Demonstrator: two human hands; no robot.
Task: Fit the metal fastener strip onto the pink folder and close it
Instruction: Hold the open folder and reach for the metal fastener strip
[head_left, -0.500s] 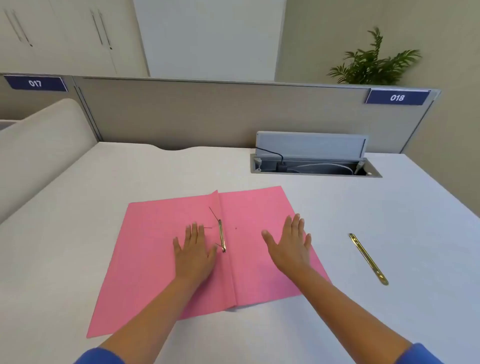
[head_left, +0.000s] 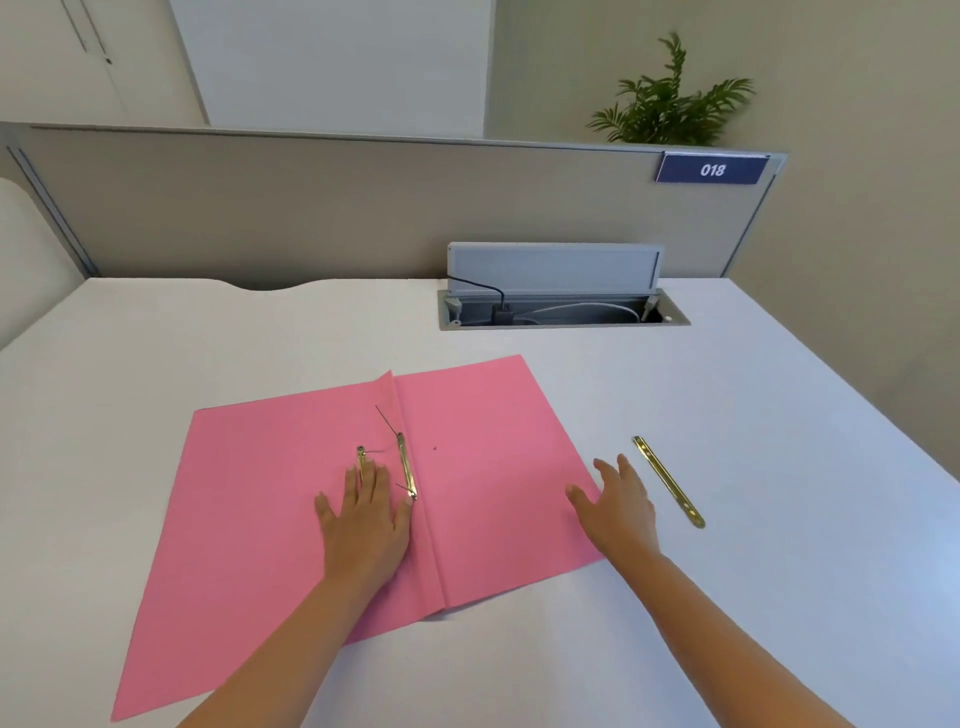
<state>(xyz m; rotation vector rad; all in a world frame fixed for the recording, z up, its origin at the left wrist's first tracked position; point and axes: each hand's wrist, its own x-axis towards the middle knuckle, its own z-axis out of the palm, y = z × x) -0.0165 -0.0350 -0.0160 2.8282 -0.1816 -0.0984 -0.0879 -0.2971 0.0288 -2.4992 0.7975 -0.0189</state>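
Note:
The pink folder (head_left: 249, 499) lies open and flat on the white desk. A brass fastener base (head_left: 407, 466) with thin upright prongs sits along its centre fold. My left hand (head_left: 366, 514) presses flat on the left leaf, just left of that base, fingers spread. A short brass piece (head_left: 360, 453) shows beyond its fingertips. My right hand (head_left: 621, 506) hovers open at the folder's right edge, empty. The loose brass fastener strip (head_left: 669, 481) lies on the desk a little to the right of my right hand, apart from it.
An open cable box (head_left: 563, 306) with a raised grey lid and cords is set into the desk behind the folder. A grey partition (head_left: 311, 208) with a blue "018" tag closes the back. A plant stands behind it.
My right hand has slid right, from the middle of the right leaf to its edge, nearer the loose strip. The left hand stays pressed beside the fold.

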